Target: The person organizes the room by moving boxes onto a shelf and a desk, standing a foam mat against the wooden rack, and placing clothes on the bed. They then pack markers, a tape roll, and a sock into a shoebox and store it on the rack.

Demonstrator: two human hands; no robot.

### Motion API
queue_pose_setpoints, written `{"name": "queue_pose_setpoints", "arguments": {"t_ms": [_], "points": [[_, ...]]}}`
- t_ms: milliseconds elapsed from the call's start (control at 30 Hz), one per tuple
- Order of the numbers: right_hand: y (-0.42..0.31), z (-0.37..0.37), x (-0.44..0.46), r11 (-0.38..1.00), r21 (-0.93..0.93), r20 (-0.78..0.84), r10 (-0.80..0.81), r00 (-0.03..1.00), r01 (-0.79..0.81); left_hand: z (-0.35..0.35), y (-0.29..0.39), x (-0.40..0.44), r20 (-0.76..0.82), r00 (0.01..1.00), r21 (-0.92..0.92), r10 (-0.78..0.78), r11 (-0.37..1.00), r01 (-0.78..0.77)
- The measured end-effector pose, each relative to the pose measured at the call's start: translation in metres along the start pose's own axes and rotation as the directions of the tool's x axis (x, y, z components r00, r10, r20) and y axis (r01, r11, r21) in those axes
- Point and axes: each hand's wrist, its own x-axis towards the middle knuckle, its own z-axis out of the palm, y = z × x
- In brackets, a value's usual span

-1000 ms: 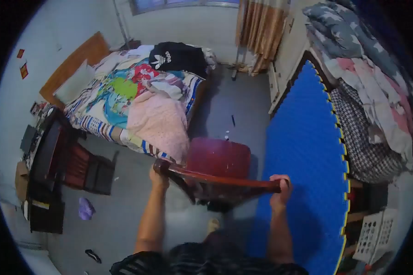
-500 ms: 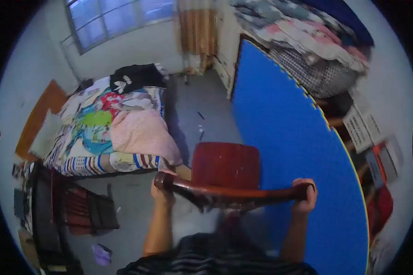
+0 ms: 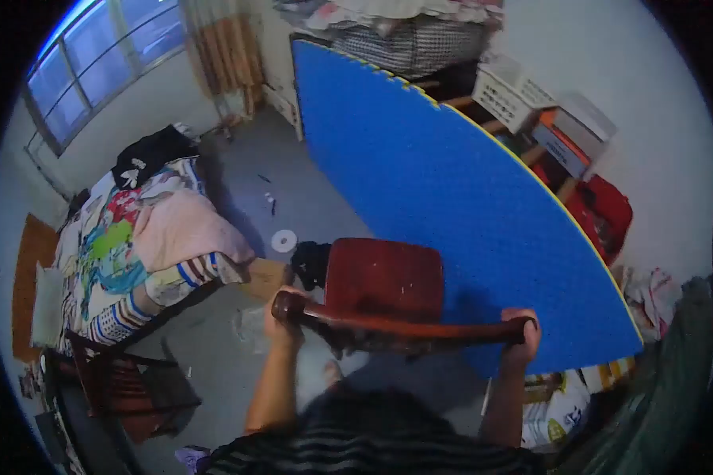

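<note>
A dark red wooden chair [image 3: 384,279] is held in front of my body, its seat pointing away from me. My left hand [image 3: 283,313] wraps round the left end of the chair's curved top rail, and my right hand [image 3: 523,336] is closed round the right end. The seat's right edge lies close to a large blue foam mat [image 3: 451,190] standing on its side; whether they touch I cannot tell. The chair's legs are hidden below the seat and backrest. Left of the seat are a dark bundle [image 3: 312,264] and a cardboard box [image 3: 266,277].
A bed [image 3: 190,226] heaped with clothes and a blanket stands at the left. Another wooden chair [image 3: 127,388] is at the lower left. A white disc [image 3: 284,241] lies on the floor. Behind the mat, a white basket [image 3: 507,95] and boxes are stacked.
The view has turned to the right, so the bed and mat sit further left. The chair has come round with me, still in both hands. Bags at the lower right have come into view.
</note>
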Motion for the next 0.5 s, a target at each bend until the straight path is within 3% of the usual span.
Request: {"name": "queue_pose_setpoints", "arguments": {"t_ms": [67, 233, 267, 367, 467, 500], "points": [[-0.005, -0.044, -0.011, 0.998, -0.028, -0.017, 0.048, 0.999, -0.049, 0.018, -0.023, -0.028, 0.049, 0.994, -0.115, -0.099, 0.988, 0.104], [0.006, -0.130, -0.044, 0.985, -0.074, -0.081, 0.147, 0.986, -0.153, 0.052, -0.078, -0.103, 0.002, 0.975, 0.014, -0.223, 0.975, 0.223], [0.014, -0.148, -0.054, 0.989, -0.016, -0.093, 0.143, 0.985, -0.145, 0.054, -0.088, -0.115, 0.002, 0.967, 0.052, -0.255, 0.966, 0.254], [0.020, -0.190, -0.084, 0.981, 0.094, -0.137, 0.180, 0.974, -0.169, 0.067, -0.095, -0.143, 0.186, 0.963, 0.015, -0.194, 0.981, 0.194], [0.010, -0.186, -0.084, 0.965, 0.078, -0.162, 0.262, 0.951, -0.252, 0.079, -0.079, -0.157, 0.109, 0.967, -0.073, -0.231, 0.968, 0.239], [0.010, -0.187, -0.088, 0.959, 0.052, -0.158, 0.285, 0.946, -0.280, 0.077, -0.071, -0.156, 0.110, 0.950, 0.082, -0.294, 0.955, 0.286]]}}
